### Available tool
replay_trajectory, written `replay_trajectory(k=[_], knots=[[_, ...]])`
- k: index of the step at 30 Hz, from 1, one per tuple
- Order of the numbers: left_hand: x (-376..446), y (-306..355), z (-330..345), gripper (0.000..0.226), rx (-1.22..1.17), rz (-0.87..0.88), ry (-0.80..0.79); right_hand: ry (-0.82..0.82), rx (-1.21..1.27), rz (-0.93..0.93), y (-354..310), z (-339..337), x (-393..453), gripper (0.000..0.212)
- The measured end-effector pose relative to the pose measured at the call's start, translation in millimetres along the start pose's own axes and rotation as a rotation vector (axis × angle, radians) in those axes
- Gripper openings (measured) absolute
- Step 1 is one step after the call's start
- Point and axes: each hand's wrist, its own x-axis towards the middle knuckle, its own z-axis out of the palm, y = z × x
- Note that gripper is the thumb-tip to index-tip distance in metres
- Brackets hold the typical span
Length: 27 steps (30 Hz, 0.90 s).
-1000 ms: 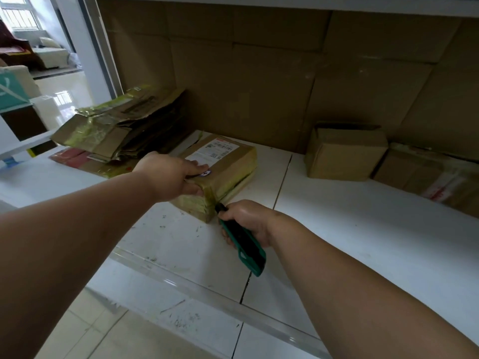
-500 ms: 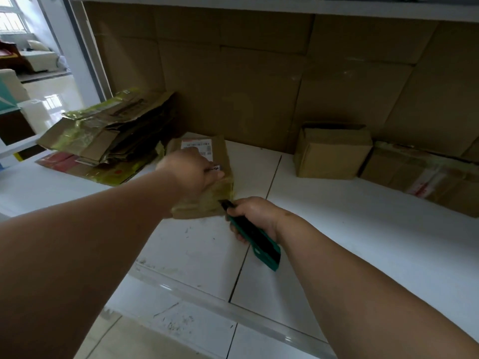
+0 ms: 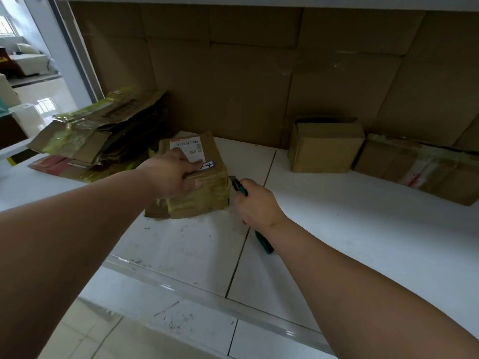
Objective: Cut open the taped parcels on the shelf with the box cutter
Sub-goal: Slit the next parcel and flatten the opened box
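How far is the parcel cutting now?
Done: flattened cartons lie stacked at the left. In hand: the left hand grips the taped parcel; the right hand holds the box cutter at its side. Left: two boxes at the right, apparently uncut.

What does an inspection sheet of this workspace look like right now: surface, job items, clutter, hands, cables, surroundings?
Surface: white shelf, scuffed and marked near its front edge, with a seam between panels.
Job's things: taped parcel with a shipping label, lying on the shelf; green box cutter, its tip beside the parcel's right edge; contact cannot be told.
Clutter: pile of flattened cardboard at left; small cardboard box and taped carton at back right.
Hands: left hand grips the parcel's top; right hand holds the cutter.
Cables: nothing seen.
Surroundings: cardboard sheets lining the back wall; tiled floor below; a bright room through the opening at left.
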Motion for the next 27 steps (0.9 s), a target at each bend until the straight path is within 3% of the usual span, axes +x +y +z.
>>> replay_trajectory(k=[8, 22, 27], knots=[[0.5, 4.0, -1.7, 0.063, 0.027, -0.002, 0.001, -0.014, -0.180, -0.016, 3.0, -1.6, -0.9, 0.019], [5.8, 0.8, 2.7, 0.062, 0.017, -0.011, -0.018, 0.033, -0.256, -0.088, 1.9, 15.8, 6.2, 0.010], [7.5, -0.1, 3.3, 0.063, -0.002, -0.011, -0.026, -0.006, -0.341, -0.004, 4.5, 20.9, 6.7, 0.011]])
